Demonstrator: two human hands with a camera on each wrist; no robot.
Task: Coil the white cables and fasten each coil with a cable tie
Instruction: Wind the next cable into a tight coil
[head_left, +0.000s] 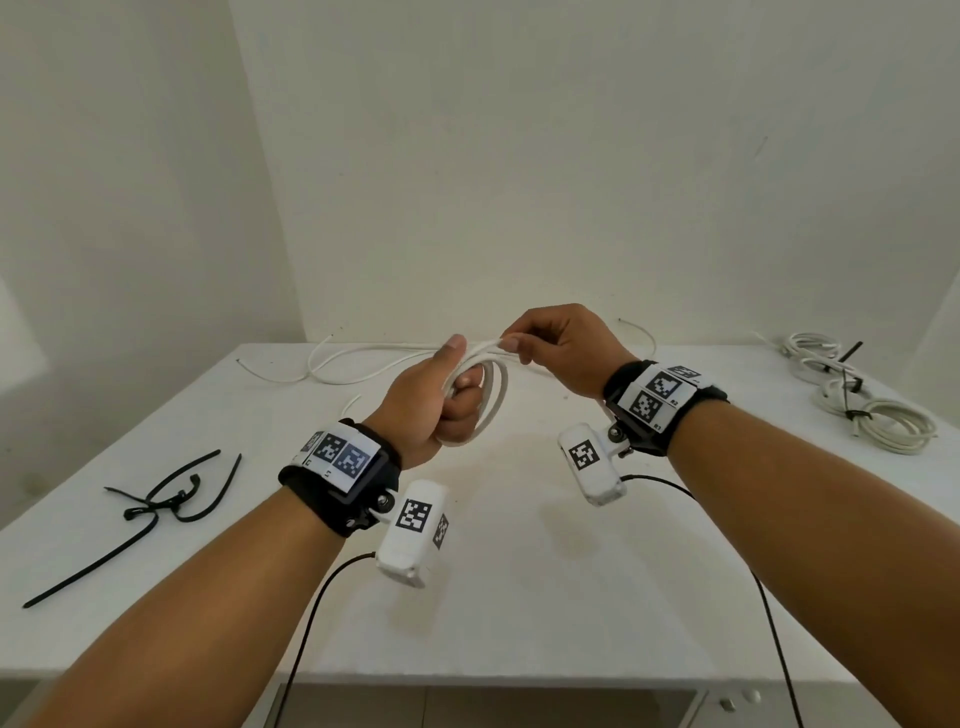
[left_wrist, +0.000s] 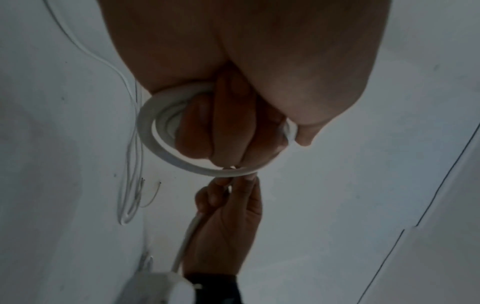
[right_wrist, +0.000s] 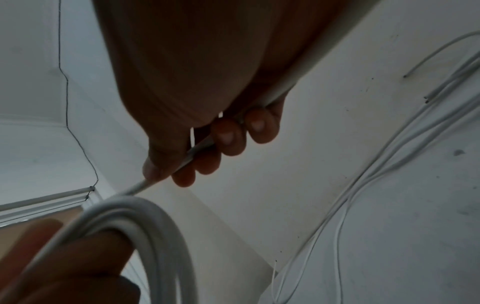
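My left hand (head_left: 451, 397) grips a small coil of white cable (head_left: 493, 400) above the middle of the white table (head_left: 519, 571); its fingers curl through the loops, thumb on top. In the left wrist view the coil (left_wrist: 158, 144) rings those fingers. My right hand (head_left: 550, 348) pinches the same cable's running strand (right_wrist: 192, 156) right at the top of the coil. More loose white cable (head_left: 358, 364) lies on the table behind the hands. Several black cable ties (head_left: 161, 499) lie at the left.
Finished white coils (head_left: 878, 421) fastened with black ties lie at the table's far right. A white wall stands close behind the table. Black camera leads (head_left: 769, 623) hang from both wrists over the front edge.
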